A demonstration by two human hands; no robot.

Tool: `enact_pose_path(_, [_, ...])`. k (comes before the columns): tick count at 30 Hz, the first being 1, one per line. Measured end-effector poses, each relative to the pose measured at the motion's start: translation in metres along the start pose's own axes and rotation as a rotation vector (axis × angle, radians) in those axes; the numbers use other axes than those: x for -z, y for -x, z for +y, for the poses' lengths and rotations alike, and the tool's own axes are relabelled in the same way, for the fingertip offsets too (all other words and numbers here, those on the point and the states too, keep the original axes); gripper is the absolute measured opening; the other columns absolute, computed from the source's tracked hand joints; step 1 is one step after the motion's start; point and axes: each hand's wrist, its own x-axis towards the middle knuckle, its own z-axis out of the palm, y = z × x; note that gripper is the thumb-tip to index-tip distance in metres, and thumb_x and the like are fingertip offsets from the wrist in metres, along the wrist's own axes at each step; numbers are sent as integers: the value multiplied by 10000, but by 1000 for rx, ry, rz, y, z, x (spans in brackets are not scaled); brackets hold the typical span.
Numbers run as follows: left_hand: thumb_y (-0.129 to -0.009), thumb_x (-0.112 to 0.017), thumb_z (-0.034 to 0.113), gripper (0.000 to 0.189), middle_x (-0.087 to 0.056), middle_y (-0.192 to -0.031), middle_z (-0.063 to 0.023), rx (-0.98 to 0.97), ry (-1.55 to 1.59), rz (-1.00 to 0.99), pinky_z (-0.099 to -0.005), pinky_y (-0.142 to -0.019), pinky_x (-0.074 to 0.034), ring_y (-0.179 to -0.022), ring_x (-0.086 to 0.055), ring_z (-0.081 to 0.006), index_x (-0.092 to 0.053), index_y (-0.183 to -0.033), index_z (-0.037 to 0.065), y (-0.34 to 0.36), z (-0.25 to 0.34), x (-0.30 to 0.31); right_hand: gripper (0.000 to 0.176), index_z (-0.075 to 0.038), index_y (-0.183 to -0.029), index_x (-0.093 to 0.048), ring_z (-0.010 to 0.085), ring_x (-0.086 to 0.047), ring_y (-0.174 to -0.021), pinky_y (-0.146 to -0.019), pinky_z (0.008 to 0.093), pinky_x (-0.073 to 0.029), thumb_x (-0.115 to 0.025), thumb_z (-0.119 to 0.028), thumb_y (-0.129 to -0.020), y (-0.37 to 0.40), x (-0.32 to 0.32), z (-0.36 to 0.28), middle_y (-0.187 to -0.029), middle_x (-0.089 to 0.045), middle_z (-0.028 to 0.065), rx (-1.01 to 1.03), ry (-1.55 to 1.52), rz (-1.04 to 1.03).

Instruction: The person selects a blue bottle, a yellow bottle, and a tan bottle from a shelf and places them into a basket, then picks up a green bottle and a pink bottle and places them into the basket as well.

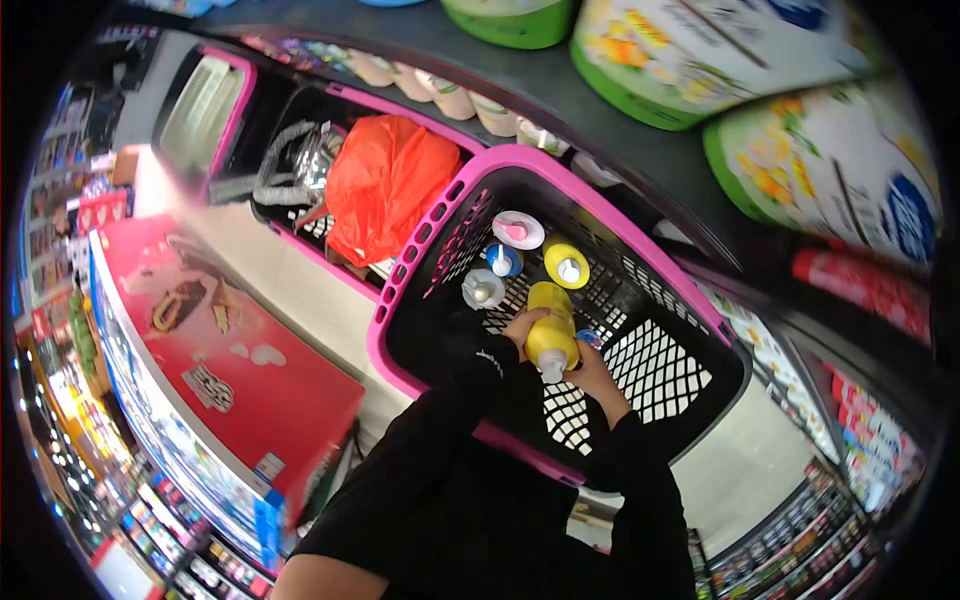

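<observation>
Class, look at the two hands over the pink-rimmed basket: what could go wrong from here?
The tilted yellow bottle, held between the left hand and right hand, might slip. It could also bump the standing bottles in the basket, perhaps tipping one.

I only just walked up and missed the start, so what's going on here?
A person holds a yellow bottle between the left hand and right hand, its pale cap toward them. It is over a pink-rimmed black basket, where several other bottles stand. A red bag sits in another basket beside it.
</observation>
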Motion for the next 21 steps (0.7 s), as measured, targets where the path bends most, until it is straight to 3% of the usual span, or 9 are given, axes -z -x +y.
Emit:
enact_pose_path(2, [-751,-572,181,428,-570,-927,-156,-55,22,43,-422,-680,-492,-773,-589,-289,-421,-1108,1,-17,0,8,668,0,-1142,-427,275,-476,-1051,-883,320,-371,-745,-114,-566,-16,1,15,-1126,-487,171,-30,19,-1])
enact_pose_path(3, [-738,-585,166,436,-574,-908,-157,-94,9,83,-423,-656,-499,-757,-592,-289,-420,-1105,-1,-25,1,13,660,-2,-1151,-420,261,-478,-1050,-880,307,-374,-736,-83,-577,-23,-4,16,-1143,-475,155,-17,-20,48])
enact_pose_path(4, [-738,-585,166,436,-574,-908,-157,-105,31,82,-423,-656,-499,-757,-592,-289,-420,-1105,-1,-33,3,17,674,-11,-1174,-412,235,-486,-1035,-874,299,-378,-734,-71,-585,-29,1,17,-1118,-496,131,-91,-25,-31])
enact_pose_path(6, [-773,-562,212,387,-574,-968,-141,-146,-87,171,-419,-721,-487,-822,-587,-281,-459,-1100,31,-45,5,26,638,-20,-1155,-427,206,-499,-1004,-858,295,-385,-726,-52,-592,-40,-2,26,-1072,-524,105,-226,-156,-37])
enact_pose_path(9, [-766,-570,186,363,-585,-934,-136,-93,-19,255,-408,-690,-495,-784,-592,-277,-475,-1083,38,-68,8,42,605,-33,-1140,-438,189,-504,-992,-852,292,-386,-708,-21,-599,-58,-7,43,-1043,-541,93,-271,-113,-47])
enact_pose_path(14, [-768,-570,181,335,-592,-906,-127,-192,54,150,-412,-659,-501,-756,-599,-260,-487,-1062,45,-103,3,67,549,-50,-1108,-454,179,-509,-981,-844,285,-387,-683,4,-613,-83,-8,64,-1033,-544,77,-352,-65,-37])
enact_pose_path(16, [-768,-571,180,329,-595,-888,-120,-141,86,164,-400,-635,-506,-731,-602,-256,-488,-1058,48,-98,9,56,503,-63,-1078,-477,152,-526,-922,-792,268,-401,-672,9,-620,-90,-5,76,-998,-555,60,-296,-79,-48])
enact_pose_path(21, [-783,-552,160,290,-588,-877,-116,-345,91,257,-381,-627,-509,-744,-599,-244,-488,-1042,47,-119,2,48,495,-57,-1098,-465,147,-528,-912,-785,265,-404,-655,13,-645,-105,9,93,-1001,-554,59,-282,-61,-4])
